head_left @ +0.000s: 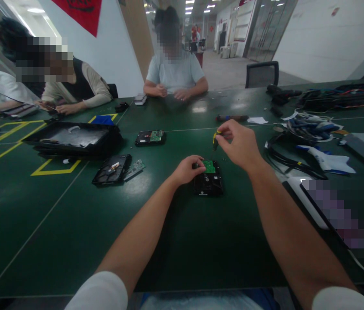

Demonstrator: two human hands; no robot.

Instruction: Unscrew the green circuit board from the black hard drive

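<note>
A black hard drive [208, 184] with a green circuit board lies on the table in front of me. My left hand [190, 170] rests at its upper left, fingers bent together over the green board; whether something small is between the fingertips is hidden. Above the drive's upper right, my right hand [238, 142] pinches a small yellow and dark screwdriver [214, 140], its lower end pointing down and not touching the drive. Tiny bits [223, 159] lie just behind the drive.
Left of the drive are another hard drive [150, 137], an opened drive casing [112, 170], a loose circuit board [134, 169] and black trays [75, 140]. Cables [293, 161], a white-and-blue glove [330, 160] and a tablet-like device [337, 215] lie right. People sit opposite.
</note>
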